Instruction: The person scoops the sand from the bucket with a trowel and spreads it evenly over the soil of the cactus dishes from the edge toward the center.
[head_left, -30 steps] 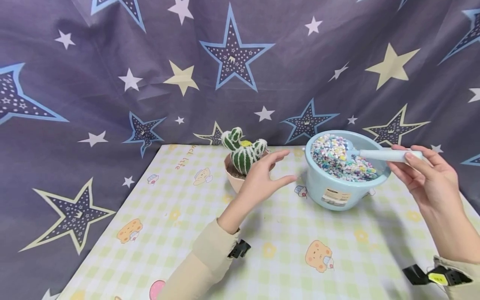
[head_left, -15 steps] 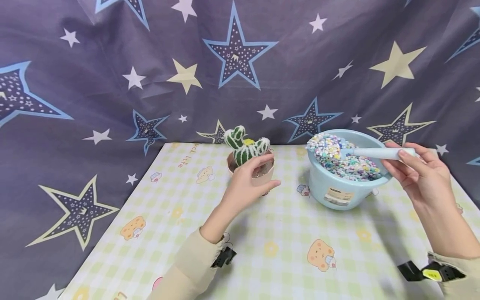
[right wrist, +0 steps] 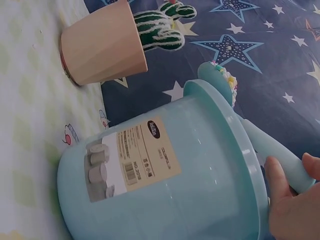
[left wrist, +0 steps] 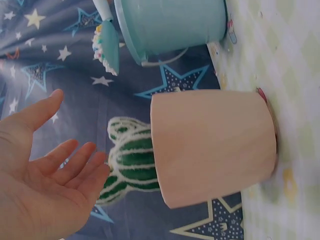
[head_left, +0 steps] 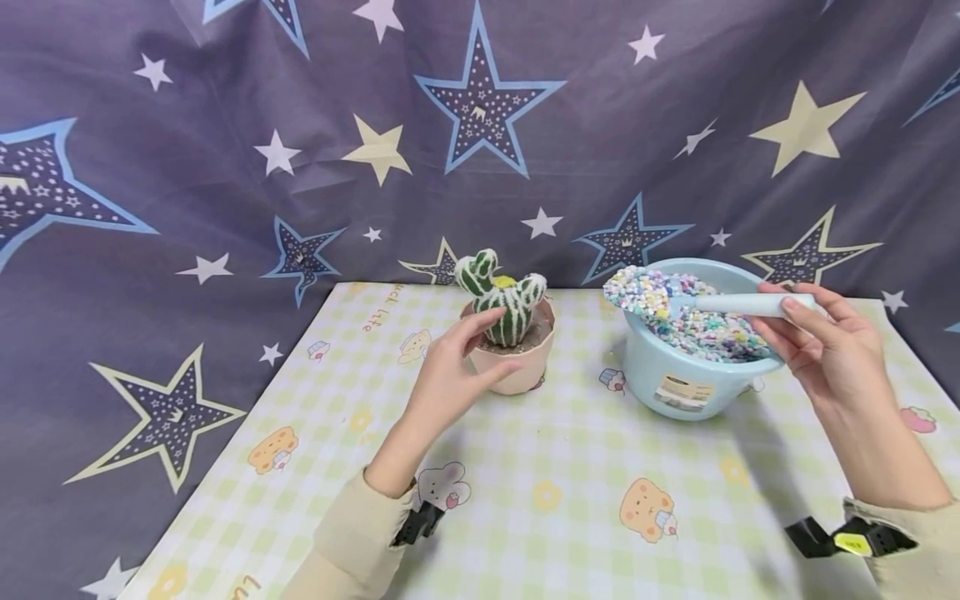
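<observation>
Left hand: yours (head_left: 448, 375), well left of the bucket, thumb and fingers spread wide, nothing held; can't tell whether fingertips touch the cactus.
Cactus: left of the bucket, upright, green with fuzzy white ribs, rounded side lobes, yellow patch on top (head_left: 512, 317).
Pot: pale peach, smooth sides (head_left: 521, 368), holds the cactus in brown fill; stands on the checked cloth (head_left: 570, 517), apart from the bucket.
Scooped beads: heaped multicolour, mostly white, pink, blue, yellow (head_left: 637, 290), out past the bucket's left rim.
Scoop: pale blue, thick rounded handle (head_left: 738, 305), lies across above the bucket's mouth; rim contact unclear.
Bucket: glossy light blue, beige printed sticker (head_left: 684, 393) on its front, more small beads (head_left: 716, 335) inside.
Right hand: yours (head_left: 846, 350), at the bucket's right rim, thumb and fingers closed round the scoop's handle end.
</observation>
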A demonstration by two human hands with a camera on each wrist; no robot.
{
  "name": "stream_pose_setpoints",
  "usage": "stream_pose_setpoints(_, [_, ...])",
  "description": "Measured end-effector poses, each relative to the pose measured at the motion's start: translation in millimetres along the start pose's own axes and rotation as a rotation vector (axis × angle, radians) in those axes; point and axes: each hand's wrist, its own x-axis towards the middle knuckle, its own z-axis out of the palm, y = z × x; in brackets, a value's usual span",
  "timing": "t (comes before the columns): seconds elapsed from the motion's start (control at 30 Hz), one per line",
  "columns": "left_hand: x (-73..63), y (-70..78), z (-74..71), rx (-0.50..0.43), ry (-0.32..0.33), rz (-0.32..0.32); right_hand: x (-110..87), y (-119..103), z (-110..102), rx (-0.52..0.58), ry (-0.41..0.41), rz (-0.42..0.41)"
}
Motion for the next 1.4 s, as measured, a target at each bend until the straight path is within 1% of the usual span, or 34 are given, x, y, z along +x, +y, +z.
stream_pose_setpoints(0.17, [0.6, -7.6, -6.0, -0.018, 0.014, -0.017, 1.4, 2, 2, -0.004, -0.007, 0.021])
stream_pose_setpoints(0.43, [3.4, -22.4, -11.7, 0.004, 0.071, 0.003, 6.5, 1, 6, 0.001, -0.012, 0.061])
stream_pose_setpoints(0.63, [4.4, -29.3, -16.6, -0.020, 0.100, 0.003, 12.2, 1, 11, -0.010, -0.001, 0.104])
stream_pose_setpoints(0.9, [5.6, -37.0, -21.1, -0.014, 0.105, -0.051, 20.3, 5, 16, -0.010, -0.021, 0.152])
stream_pose_setpoints(1.1, [9.0, -45.6, -22.1, -0.012, 0.108, -0.099, 25.3, 10, 18, -0.051, -0.032, 0.163])
stream_pose_setpoints(1.23, [12.4, -54.0, -19.6, -0.024, 0.097, -0.118, 28.2, 12, 20, -0.048, -0.043, 0.180])
stream_pose_setpoints(1.4, [17.1, -63.7, -14.4, -0.038, 0.077, -0.146, 32.1, 17, 21, -0.066, -0.087, 0.197])
